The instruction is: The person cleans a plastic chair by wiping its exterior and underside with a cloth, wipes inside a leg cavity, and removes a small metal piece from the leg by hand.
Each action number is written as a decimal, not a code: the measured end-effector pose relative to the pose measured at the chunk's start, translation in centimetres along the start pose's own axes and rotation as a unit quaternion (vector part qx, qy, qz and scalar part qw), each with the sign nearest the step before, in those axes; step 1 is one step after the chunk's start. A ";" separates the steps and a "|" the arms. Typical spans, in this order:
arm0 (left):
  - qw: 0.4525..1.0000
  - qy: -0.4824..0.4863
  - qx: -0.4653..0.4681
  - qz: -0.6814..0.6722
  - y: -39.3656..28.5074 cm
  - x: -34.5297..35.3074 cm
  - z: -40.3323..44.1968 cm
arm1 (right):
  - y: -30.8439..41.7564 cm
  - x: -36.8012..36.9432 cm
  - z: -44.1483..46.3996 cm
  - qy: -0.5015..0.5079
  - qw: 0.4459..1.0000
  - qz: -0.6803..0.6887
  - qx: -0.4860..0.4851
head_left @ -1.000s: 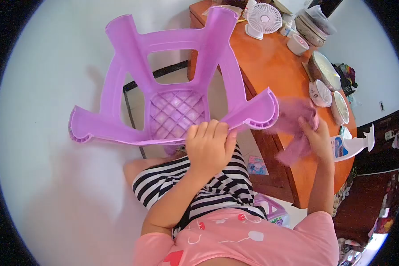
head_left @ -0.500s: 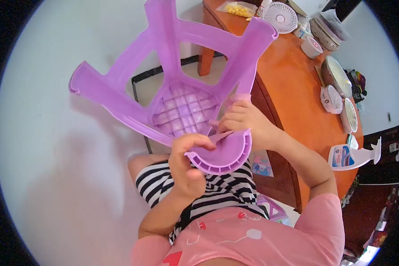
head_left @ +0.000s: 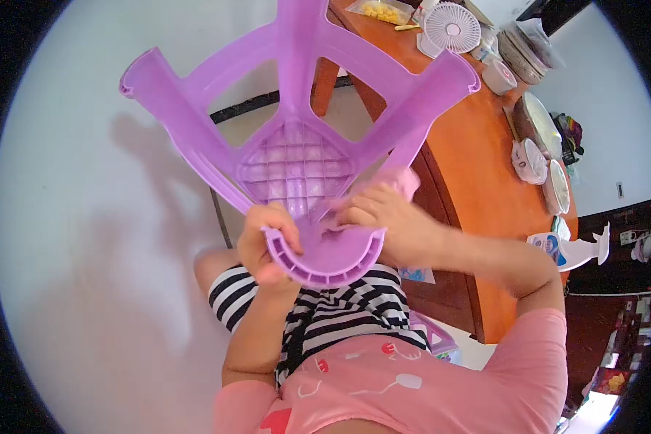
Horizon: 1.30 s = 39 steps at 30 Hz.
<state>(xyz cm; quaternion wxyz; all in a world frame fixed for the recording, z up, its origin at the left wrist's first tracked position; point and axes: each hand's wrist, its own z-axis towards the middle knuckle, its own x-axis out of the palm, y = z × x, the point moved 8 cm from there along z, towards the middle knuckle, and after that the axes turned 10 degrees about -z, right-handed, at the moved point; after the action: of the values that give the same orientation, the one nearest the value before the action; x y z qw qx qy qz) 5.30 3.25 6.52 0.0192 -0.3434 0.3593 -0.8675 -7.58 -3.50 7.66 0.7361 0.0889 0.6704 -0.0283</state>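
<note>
A purple plastic stool [head_left: 296, 163] is tipped over in front of me, with its legs spread out and the ribbed underside of its seat facing me. My left hand [head_left: 266, 242] is closed around the left edge of the leg nearest my body, thumb on the outer side. Inside that same hollow leg, my right hand [head_left: 392, 224] presses a pink cloth [head_left: 406, 182], slightly smeared by motion. Part of the cloth sticks out above the knuckles. The right fingertips are partly hidden.
On the right stands an orange-brown wooden table [head_left: 470, 195] with a curved edge. It carries a small white fan [head_left: 452, 29], a bag of yellow pieces [head_left: 381, 11], several bowls and a spray bottle [head_left: 575, 249]. A white wall [head_left: 72, 217] is on the left.
The stool has turned slightly, and its near leg has shifted left with my left hand. My right hand has moved left with the cloth, more of which now shows.
</note>
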 end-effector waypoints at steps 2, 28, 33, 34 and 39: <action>1.000 0.012 -0.008 0.011 0.0 -0.3 0.0 | 0.0 -0.1 0.3 0.008 1.000 0.022 -0.006; 0.947 0.265 0.043 0.176 -2.0 7.6 -8.7 | -10.5 -0.9 -6.0 0.225 0.915 -0.334 0.009; 0.943 0.278 0.063 0.173 -2.7 6.9 -8.3 | 0.1 1.0 -5.3 0.415 0.907 0.064 -0.042; 0.943 0.280 0.063 0.171 -2.8 7.1 -8.5 | -0.2 1.3 -5.6 0.414 0.907 0.064 -0.039; 0.941 0.284 0.053 0.175 -1.9 8.8 -10.0 | -8.4 2.0 -6.1 0.368 0.924 0.070 0.079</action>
<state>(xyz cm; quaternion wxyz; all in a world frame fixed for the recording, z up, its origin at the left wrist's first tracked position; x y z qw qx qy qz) -7.11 8.35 7.81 0.0855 -0.0127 0.3580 -0.9297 -14.73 -10.57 4.33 0.4279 0.1977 0.8819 0.0053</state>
